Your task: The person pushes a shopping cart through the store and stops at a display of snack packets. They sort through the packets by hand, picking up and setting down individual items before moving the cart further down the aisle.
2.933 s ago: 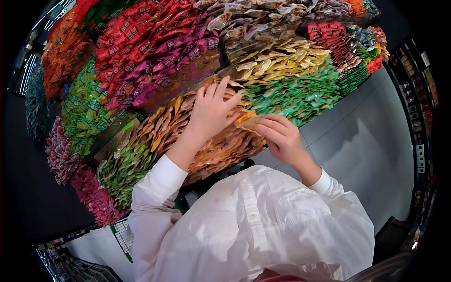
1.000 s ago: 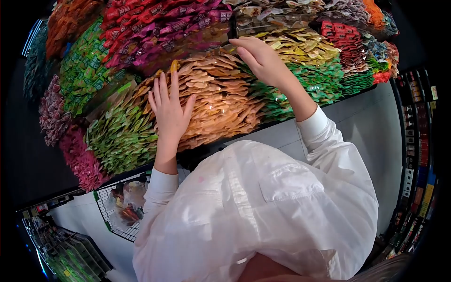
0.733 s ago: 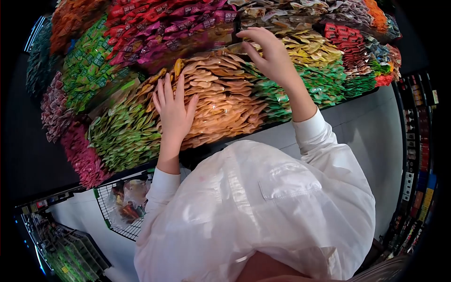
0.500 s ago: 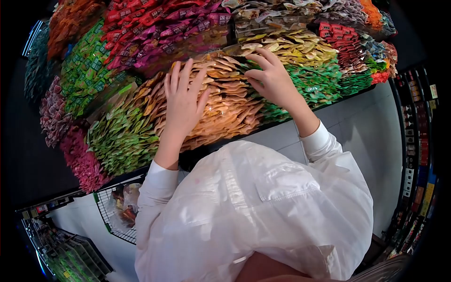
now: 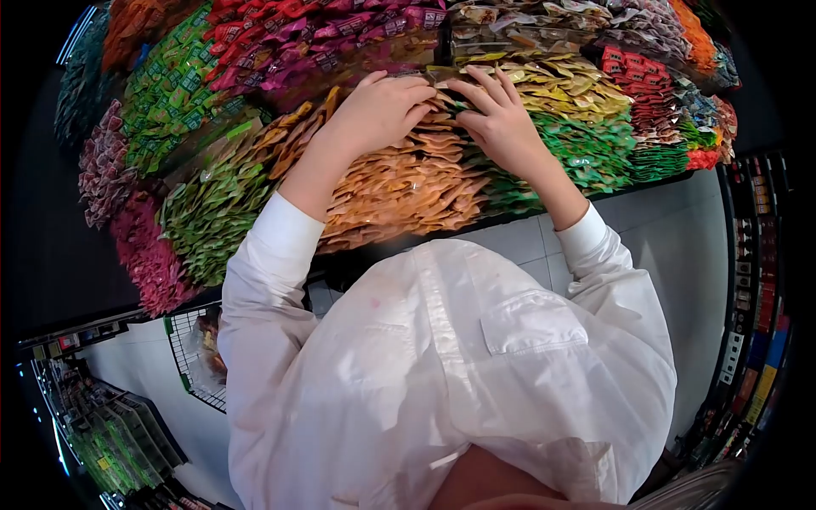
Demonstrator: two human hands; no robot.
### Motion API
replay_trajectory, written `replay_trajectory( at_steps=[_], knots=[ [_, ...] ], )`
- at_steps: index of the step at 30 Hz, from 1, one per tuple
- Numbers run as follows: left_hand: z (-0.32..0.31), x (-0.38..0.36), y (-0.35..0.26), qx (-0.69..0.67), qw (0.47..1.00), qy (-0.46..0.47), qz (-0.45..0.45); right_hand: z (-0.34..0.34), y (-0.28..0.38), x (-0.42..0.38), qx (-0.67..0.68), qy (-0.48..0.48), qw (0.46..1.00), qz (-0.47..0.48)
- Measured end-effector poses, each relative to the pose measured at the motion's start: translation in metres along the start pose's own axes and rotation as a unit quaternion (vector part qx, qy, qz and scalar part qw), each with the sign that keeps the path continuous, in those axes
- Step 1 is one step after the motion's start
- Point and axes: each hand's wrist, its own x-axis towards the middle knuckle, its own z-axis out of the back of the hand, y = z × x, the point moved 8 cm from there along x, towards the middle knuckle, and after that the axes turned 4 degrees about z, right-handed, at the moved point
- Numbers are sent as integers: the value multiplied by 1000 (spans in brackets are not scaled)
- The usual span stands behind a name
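Note:
My left hand (image 5: 376, 110) rests palm down, fingers curled, on the far top of a heap of orange snack packets (image 5: 399, 183). My right hand (image 5: 497, 119) lies beside it with fingers spread, touching the same heap where it meets the yellow packets (image 5: 565, 81) and the green packets (image 5: 586, 153). The fingertips of both hands nearly meet. Whether either hand pinches a packet is hidden by the fingers. White sleeves cover both arms.
The display holds light green packets (image 5: 212, 204), pink ones (image 5: 149, 263), red and magenta ones (image 5: 297, 42) and bright green ones (image 5: 166, 85). A wire shopping cart (image 5: 195, 357) stands at lower left. Grey tiled floor (image 5: 688, 246) runs to the right, with shelves (image 5: 756, 323) beyond.
Both hands have moved up the orange heap and come together at its far edge. The left hand went from flat with spread fingers to curled. The view shifted slightly.

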Motion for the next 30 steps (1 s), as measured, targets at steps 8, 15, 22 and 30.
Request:
replay_trajectory(
  at_steps=[8, 15, 22, 30],
  knots=[
    [-1, 9, 5, -52, 995, 83, 9, 88, 5, 7, 36, -140, 989, -13],
    [44, -53, 2, -65, 986, -150, 38, 66, -57, -33, 472, -234, 775, -348],
    [-2, -106, -37, -24, 988, -133, 69, 23, -31, -30, 569, -111, 731, -361],
    [-14, -109, -30, 67, 987, -97, 111, 30, 4, -7, 489, -48, 841, -226]
  ],
)
